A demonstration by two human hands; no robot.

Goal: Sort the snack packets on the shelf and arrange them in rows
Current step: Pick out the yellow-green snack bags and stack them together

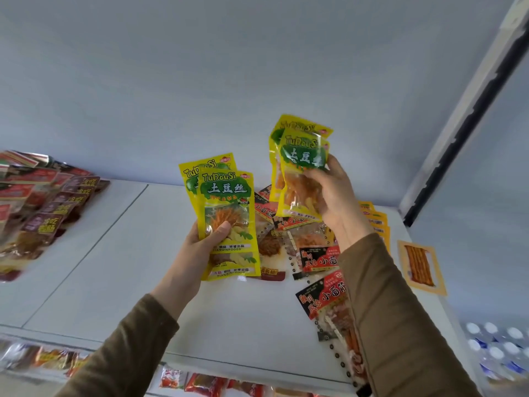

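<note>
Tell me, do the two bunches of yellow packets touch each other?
Apart. The head view shows grey wall between the left-hand packets and the right-hand packets.

Two overlapping glossy yellow plastic snack packets (227, 213) stand upright above the white shelf (114, 253); two more yellow packets (300, 170) tilt higher right. Red-and-black packets (317, 257) lie scattered flat beneath.

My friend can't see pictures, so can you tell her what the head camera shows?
Two hands hold up yellow snack packets over a white shelf: the left hand grips two, the right hand two more. Red and black packets lie jumbled beneath, and dark red packets sit far left.
</note>
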